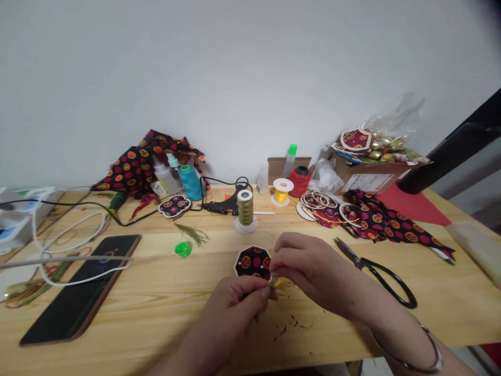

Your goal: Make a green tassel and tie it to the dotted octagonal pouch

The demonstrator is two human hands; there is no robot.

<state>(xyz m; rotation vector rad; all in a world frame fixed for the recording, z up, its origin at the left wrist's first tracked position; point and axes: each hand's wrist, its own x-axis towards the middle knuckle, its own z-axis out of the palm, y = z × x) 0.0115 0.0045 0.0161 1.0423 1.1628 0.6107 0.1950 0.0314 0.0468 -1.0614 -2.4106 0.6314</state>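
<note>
My left hand (pixel 238 303) and my right hand (pixel 313 266) meet over the wooden table (pixel 156 308), fingers pinched together. Between the fingertips sits a small bundle of yellow-green thread (pixel 278 284). The right fingertips also touch the edge of an octagonal patch (pixel 252 261) covered in black fabric with red and orange circles, lying flat just beyond my hands. Short thread clippings (pixel 291 321) are scattered on the wood below the hands. An olive-green thread spool (pixel 245 208) stands upright behind the patch.
Black scissors (pixel 376 271) lie to the right. A phone (pixel 82 287) with a white cable (pixel 70 245) lies at left. A green cap (pixel 182 249), glue gun (pixel 225 206), yellow and red spools (pixel 289 188), bottles, patterned fabric (pixel 387 222), rings and a cardboard box (pixel 371 175) line the back.
</note>
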